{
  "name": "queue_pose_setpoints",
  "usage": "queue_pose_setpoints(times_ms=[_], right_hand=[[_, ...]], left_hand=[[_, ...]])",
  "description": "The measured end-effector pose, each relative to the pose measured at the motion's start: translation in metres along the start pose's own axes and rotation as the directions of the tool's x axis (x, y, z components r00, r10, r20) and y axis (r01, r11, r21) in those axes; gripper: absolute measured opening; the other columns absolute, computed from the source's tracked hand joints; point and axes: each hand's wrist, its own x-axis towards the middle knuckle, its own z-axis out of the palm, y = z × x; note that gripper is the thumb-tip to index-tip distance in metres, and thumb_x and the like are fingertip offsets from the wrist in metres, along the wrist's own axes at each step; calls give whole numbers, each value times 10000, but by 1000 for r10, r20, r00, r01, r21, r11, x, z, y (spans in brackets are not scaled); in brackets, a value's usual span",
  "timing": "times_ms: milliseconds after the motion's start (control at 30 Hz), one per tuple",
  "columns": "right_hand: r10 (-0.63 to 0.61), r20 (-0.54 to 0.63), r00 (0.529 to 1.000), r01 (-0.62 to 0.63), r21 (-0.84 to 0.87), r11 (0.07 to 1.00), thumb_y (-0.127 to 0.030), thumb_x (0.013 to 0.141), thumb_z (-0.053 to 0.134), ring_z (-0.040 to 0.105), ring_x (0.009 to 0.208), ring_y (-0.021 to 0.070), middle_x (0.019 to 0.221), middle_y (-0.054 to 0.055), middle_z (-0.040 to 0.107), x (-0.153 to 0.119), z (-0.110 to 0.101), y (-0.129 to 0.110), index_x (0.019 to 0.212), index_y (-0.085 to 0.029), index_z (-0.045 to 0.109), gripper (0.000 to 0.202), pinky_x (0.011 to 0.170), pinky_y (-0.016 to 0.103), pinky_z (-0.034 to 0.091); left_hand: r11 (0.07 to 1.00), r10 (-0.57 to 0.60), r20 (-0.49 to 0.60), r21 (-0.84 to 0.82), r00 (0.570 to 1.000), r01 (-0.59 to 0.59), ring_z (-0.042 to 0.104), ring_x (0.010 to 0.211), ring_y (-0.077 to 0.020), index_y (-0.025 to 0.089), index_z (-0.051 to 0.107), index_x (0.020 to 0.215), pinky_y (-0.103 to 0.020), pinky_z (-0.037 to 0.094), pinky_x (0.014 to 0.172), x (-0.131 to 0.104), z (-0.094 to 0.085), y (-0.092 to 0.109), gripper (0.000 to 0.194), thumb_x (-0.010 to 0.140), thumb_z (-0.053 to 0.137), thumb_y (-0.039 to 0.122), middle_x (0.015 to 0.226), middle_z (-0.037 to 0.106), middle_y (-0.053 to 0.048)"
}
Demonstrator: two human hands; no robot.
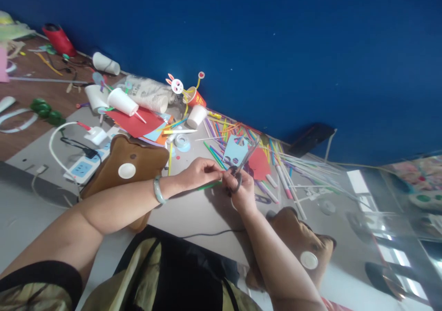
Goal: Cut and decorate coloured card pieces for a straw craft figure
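My right hand [243,189] is closed round the dark handles of a pair of scissors [249,155], whose blades point up and away. My left hand [202,173] meets it at the fingertips, its fingers pinched together on something too small to make out. Beyond the scissors lies a light blue paper sheet [235,149] with round holes cut in it. A red piece of paper [258,163] rests just right of the blades. Below the left fingers a green stick [210,185] shows on the table.
Coloured pens and sticks [276,163] spread along the blue wall [276,48]. Paper cups [122,101], red paper [138,123] and a power strip [83,166] stand left. Brown bear-shaped cushions [145,159] flank my arms. A rabbit-face decoration [177,86] rises at the back.
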Motion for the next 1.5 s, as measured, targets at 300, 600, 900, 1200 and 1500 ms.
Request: queue_pose_setpoints(times_ms=[300,600,900,1200,1500], right_hand=[[-3,11,1000,3,12,1000,-435,785,726,427,483,104,516,-41,536,1,0,1,677,-196,595,294,501,253,347],[26,203,979,-27,4,1000,-670,792,636,465,522,114,620,-1,600,0,0,-3,789,-192,601,479,504,249,355],[53,383,922,-13,-106,994,-759,737,634,497,587,131,650,20,588,-4,8,-19,714,-184,595,577,564,262,411],[68,405,912,-19,-123,992,-759,768,600,457,504,107,553,0,567,-4,6,-15,658,-182,563,589,513,251,351],[83,404,911,-40,-115,993,-775,756,601,465,501,105,529,-10,560,-3,4,-9,646,-181,529,608,511,248,343]], left_hand=[[999,-47,-17,-18,999,47,578,614,-115,117,706,772,-227,447,588,1,-2,2,172,776,699,288,671,668,-33],[996,29,-161,-74,987,-41,609,703,-131,136,689,751,-263,485,704,4,-15,11,231,776,724,362,703,676,-22],[957,-43,-253,-289,967,-33,624,674,-130,133,675,735,-265,472,655,7,-12,13,203,746,731,328,675,684,-32],[960,-50,-238,-280,970,-20,654,703,-141,133,666,734,-270,493,666,6,-13,13,200,760,719,325,701,702,-44],[957,-48,-237,-288,970,-23,654,691,-145,138,672,720,-275,497,665,6,-12,14,172,754,713,302,690,706,-42]])
